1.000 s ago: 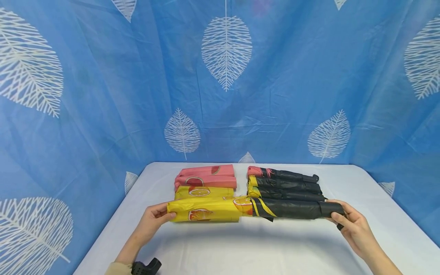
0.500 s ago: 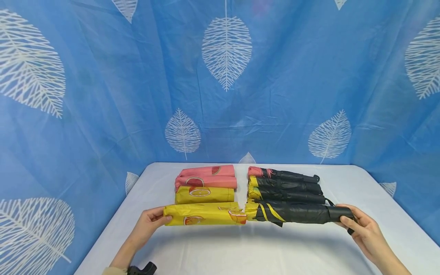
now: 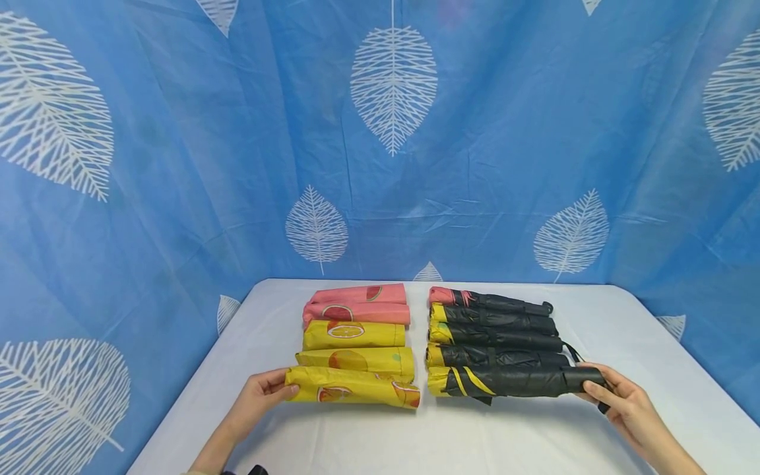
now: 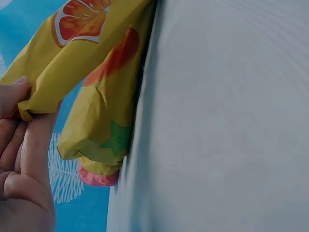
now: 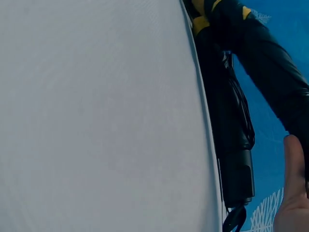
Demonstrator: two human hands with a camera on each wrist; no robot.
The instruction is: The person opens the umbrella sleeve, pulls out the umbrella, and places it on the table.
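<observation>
In the head view my left hand (image 3: 264, 394) pinches the left end of a yellow umbrella sleeve (image 3: 356, 388) printed with orange slices. The left wrist view shows thumb and fingers on that sleeve's end (image 4: 53, 82), held off the table. My right hand (image 3: 620, 394) grips the handle of a folded black umbrella (image 3: 522, 381) with yellow stripes. Its handle end stands raised in the right wrist view, at an angle to another folded umbrella (image 5: 227, 111). A small gap separates sleeve and umbrella, and the umbrella's yellow end faces the sleeve.
Behind the held sleeve lie two yellow sleeves (image 3: 344, 334) and pink watermelon-print sleeves (image 3: 356, 295). Several folded umbrellas (image 3: 499, 340) lie in a parallel row on the right. The white tabletop (image 3: 415, 442) reaches a blue leaf-patterned curtain (image 3: 475, 165) at the back.
The umbrella's end has come apart from the sleeve as the hands moved outward. Both things are now lower and nearer the front, uncovering a yellow sleeve and a folded umbrella behind them.
</observation>
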